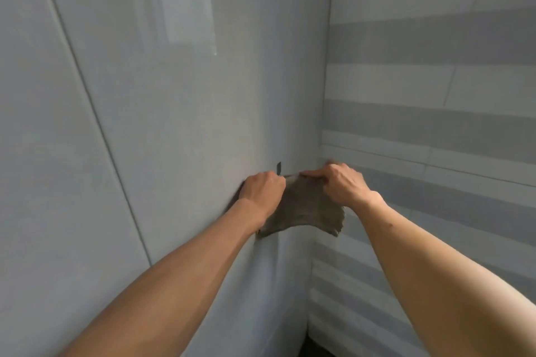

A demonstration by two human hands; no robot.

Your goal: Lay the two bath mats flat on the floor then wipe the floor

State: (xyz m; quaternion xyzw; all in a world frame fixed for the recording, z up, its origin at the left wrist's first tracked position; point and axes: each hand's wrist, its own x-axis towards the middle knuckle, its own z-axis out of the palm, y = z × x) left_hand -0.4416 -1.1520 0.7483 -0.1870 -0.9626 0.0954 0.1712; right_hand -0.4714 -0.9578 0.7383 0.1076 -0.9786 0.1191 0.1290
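Two bare hands pinch a limp, grey-brown cloth (304,209) in a wall corner, the left hand (261,187) and right hand (342,182) each with fingers clamped on its top edge. The ragged, soft fabric droops below the fingers, between a smooth pale panel (174,124) and a striped grey wall (435,95).

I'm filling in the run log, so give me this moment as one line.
left hand: gripping grey cloth | right hand: gripping same cloth | cloth: held up at wall corner | mats: not visible
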